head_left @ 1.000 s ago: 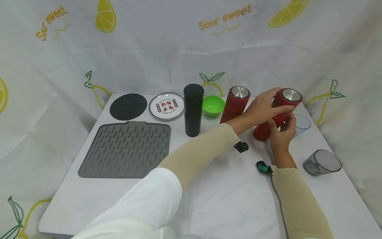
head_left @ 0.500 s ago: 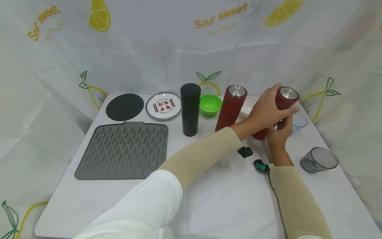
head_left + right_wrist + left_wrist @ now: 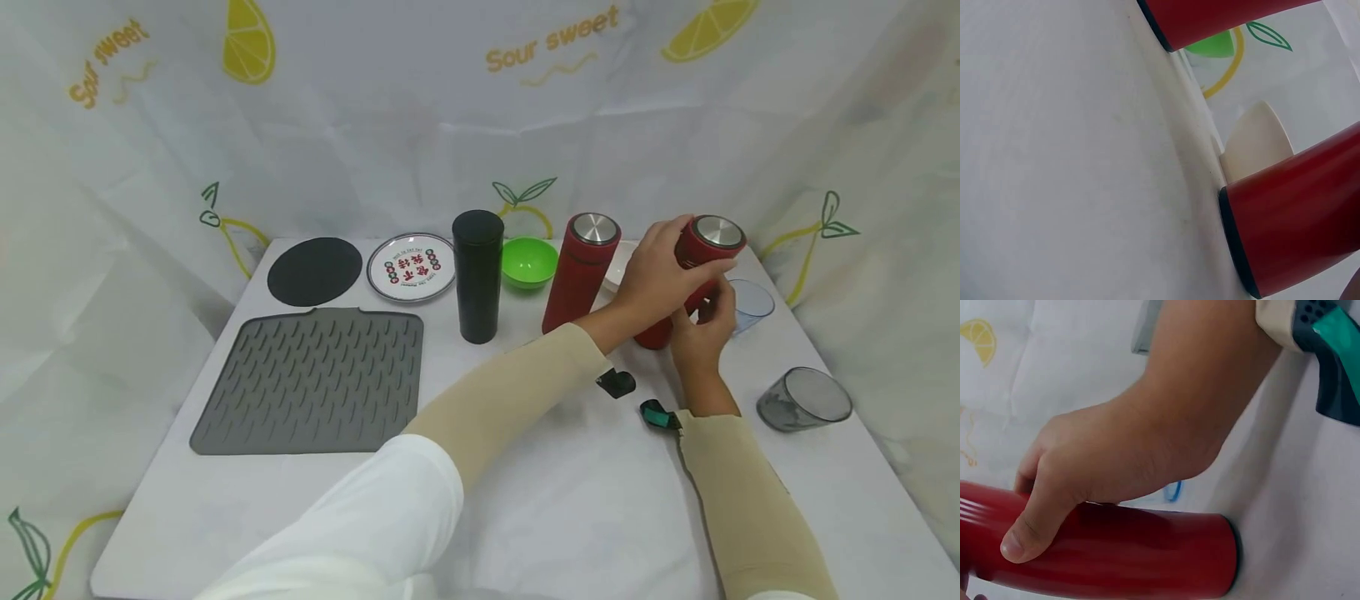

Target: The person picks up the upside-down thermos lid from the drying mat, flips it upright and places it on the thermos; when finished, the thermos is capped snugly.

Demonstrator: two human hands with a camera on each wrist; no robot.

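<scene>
A red thermos flask with a shiny steel-topped lid is held between both hands at the right rear of the table. My left hand wraps its upper part just below the lid, thumb across the front. Lower down, my right hand grips the same flask; the left wrist view shows this right hand with its thumb over the red body. In the right wrist view the flask's dark-rimmed base is down at the table surface. A second red flask stands upright to the left.
Behind the flasks are a white bowl and a green bowl. A black tumbler, a printed round plate, a black disc and a grey mat lie leftward. Clear blue and grey cups sit right.
The head view has shifted slightly. Both hands stay on the red flask; my left hand has moved a little at the flask's top, and the flask's top sits slightly further left.
</scene>
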